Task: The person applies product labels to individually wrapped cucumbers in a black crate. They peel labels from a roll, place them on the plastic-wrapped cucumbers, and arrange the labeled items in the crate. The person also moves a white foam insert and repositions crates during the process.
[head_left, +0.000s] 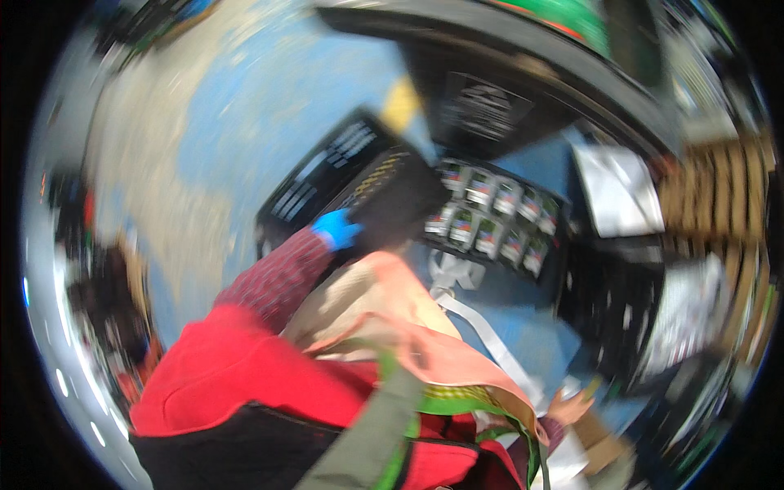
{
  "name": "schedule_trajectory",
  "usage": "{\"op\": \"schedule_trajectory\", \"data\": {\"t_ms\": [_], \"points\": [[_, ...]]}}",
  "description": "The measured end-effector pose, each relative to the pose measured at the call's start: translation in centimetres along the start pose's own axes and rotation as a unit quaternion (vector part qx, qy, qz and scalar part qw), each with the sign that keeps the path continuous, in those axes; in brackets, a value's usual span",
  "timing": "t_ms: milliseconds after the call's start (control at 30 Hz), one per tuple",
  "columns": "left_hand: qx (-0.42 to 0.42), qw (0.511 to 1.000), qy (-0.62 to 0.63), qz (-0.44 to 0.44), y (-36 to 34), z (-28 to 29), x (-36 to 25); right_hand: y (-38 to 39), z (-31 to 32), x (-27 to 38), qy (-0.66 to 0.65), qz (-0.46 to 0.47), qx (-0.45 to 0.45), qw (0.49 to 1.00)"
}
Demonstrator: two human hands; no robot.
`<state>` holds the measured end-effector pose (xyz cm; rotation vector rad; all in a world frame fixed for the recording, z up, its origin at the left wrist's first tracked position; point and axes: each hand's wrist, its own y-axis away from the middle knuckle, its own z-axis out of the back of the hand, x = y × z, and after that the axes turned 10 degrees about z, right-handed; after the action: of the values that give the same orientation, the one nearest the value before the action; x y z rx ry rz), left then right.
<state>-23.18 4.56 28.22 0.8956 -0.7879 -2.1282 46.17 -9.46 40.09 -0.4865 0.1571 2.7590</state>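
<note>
My left hand [336, 229], in a blue glove, is at the near edge of a black plastic crate [398, 204], its fingers curled over the edge. Right of that crate a black tray [563, 214] holds rows of small clear packs [479, 189] with green contents and labels. At the lower right is my right hand [570, 406], bare-fingered and partly closed. A small whitish and yellow-green thing shows at its fingertips, too blurred to name. A peach-coloured apron [457, 351] bulges out between my arms.
White strap [490, 331] trails across the blue floor. Further right are dark crates [612, 302], a white sheet [619, 192] and stacked brown cardboard [714, 196]. A dark bench or machine edge [506, 49] crosses the top. Painted blue and beige floor [237, 122] lies to the left.
</note>
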Motion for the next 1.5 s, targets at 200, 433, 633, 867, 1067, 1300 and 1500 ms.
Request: {"op": "schedule_trajectory", "data": {"t_ms": [200, 433, 633, 867, 1067, 1300, 1500], "points": [[-0.076, 0.992, -0.075, -0.066, 6.1, -2.6, -2.3, -1.8, 7.7, 27.6, -0.335, 0.453, -0.008, 0.826], [-0.020, 0.987, -0.107, -0.118, 14.4, -5.9, 4.5, 1.7, 16.6, 40.8, -0.207, 0.662, 0.012, 0.720], [-0.063, 0.965, -0.148, -0.208, 15.1, -9.3, 5.4, 2.9, 11.0, 38.5, -0.074, 0.726, 0.182, 0.659], [-0.083, 0.966, -0.167, -0.179, 13.9, -6.7, 10.9, 7.0, 9.8, 43.4, -0.113, 0.763, 0.056, 0.634], [-0.194, 0.968, -0.119, -0.102, 9.1, -1.5, 22.9, 11.1, 5.9, 58.6, -0.134, 0.800, -0.051, 0.582], [-0.309, 0.792, 0.386, 0.358, 15.4, -11.3, 50.0, 13.9, -8.4, 74.7, -0.106, 0.830, -0.030, 0.546], [-0.121, 0.730, 0.218, 0.636, 23.1, -25.6, 65.3, 12.7, -24.2, 75.2, 0.055, 0.812, 0.071, 0.577]]}}
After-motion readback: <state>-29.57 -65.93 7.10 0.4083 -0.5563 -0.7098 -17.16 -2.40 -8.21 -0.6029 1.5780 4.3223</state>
